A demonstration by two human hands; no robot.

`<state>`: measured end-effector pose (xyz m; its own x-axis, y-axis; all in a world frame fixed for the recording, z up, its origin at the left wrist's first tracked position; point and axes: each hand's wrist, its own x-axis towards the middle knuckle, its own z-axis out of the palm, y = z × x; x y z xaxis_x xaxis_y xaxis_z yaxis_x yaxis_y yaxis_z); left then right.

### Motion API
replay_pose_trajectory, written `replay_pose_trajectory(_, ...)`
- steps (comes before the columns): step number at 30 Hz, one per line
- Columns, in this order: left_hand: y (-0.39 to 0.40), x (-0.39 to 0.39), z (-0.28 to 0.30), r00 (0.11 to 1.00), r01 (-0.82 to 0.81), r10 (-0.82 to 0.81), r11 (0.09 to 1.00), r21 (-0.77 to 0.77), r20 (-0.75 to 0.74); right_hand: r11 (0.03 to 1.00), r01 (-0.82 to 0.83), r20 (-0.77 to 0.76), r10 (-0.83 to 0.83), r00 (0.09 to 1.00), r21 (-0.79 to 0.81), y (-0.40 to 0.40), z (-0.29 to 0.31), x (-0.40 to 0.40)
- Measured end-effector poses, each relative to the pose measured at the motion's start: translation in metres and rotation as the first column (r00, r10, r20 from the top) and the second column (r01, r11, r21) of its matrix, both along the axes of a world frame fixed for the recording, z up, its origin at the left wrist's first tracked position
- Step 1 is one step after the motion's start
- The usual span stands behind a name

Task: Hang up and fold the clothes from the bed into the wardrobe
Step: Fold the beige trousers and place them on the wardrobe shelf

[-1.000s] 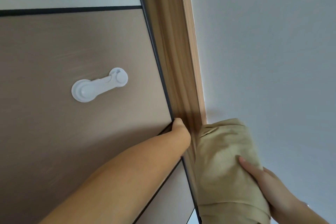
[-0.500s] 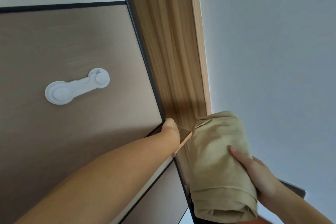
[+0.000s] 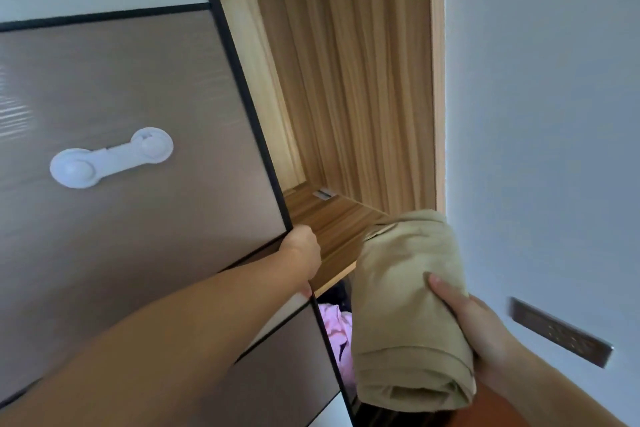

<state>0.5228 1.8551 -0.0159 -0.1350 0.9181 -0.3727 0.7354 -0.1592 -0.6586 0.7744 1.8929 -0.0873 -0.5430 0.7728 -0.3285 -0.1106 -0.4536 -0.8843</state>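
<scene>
My right hand (image 3: 474,326) grips a rolled-up beige garment (image 3: 408,308) and holds it up in front of the wardrobe opening. My left hand (image 3: 303,253) is closed on the black-framed edge of the brown sliding wardrobe door (image 3: 138,87). The door stands partly slid to the left. Behind it shows the wooden upper compartment with its shelf (image 3: 332,225). Pink clothing (image 3: 334,333) lies in the compartment below the shelf, mostly hidden by the door and the roll.
A white child-safety latch (image 3: 110,158) is stuck on the door panel. The wardrobe's wooden side (image 3: 437,80) meets a white wall (image 3: 540,114) on the right. A metal switch plate (image 3: 561,334) sits on that wall near my right wrist.
The sliding door has moved left under my left hand, widening the gap and exposing the wooden compartment, shelf and pink clothing. The beige roll stays in my right hand.
</scene>
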Motion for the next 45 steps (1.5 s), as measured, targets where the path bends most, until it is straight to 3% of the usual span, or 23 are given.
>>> replay_pose_trajectory(1,-0.015,0.01,0.01,0.97,0.151,-0.169,0.982,-0.112,-0.175,1.0,-0.015,0.004,0.015,1.0,-0.006,-0.006,0.0,-0.001)
replay_pose_trajectory(2,-0.024,0.016,0.017,0.949,0.017,-0.074,0.983,-0.182,-0.307,1.0,-0.028,0.011,0.028,1.0,-0.013,-0.013,-0.002,-0.003)
replay_pose_trajectory(3,-0.031,0.015,0.017,0.899,0.098,-0.208,0.953,-0.286,-0.385,0.999,-0.045,0.024,0.045,0.999,-0.02,-0.02,-0.001,-0.004)
replay_pose_trajectory(6,-0.059,0.006,0.015,0.887,-0.012,-0.118,0.961,-0.277,-0.447,0.995,-0.091,0.061,0.093,0.994,-0.043,-0.04,-0.002,-0.013)
replay_pose_trajectory(15,-0.106,-0.008,0.013,0.918,0.008,-0.068,0.988,-0.153,-0.391,0.987,-0.156,0.016,0.157,0.988,-0.034,-0.088,0.008,-0.042)
replay_pose_trajectory(26,-0.186,-0.029,0.015,0.917,-0.055,-0.024,0.981,-0.186,-0.397,0.99,-0.137,0.021,0.138,0.99,-0.038,-0.139,0.019,-0.083)
replay_pose_trajectory(41,-0.315,-0.074,0.011,0.936,-0.132,0.072,0.979,-0.153,-0.344,0.969,-0.244,0.056,0.242,0.969,0.029,-0.211,0.02,-0.156)
replay_pose_trajectory(45,-0.343,-0.078,0.013,0.936,-0.189,0.13,0.97,-0.155,-0.328,0.961,-0.276,-0.001,0.276,0.961,0.01,-0.227,0.023,-0.176)
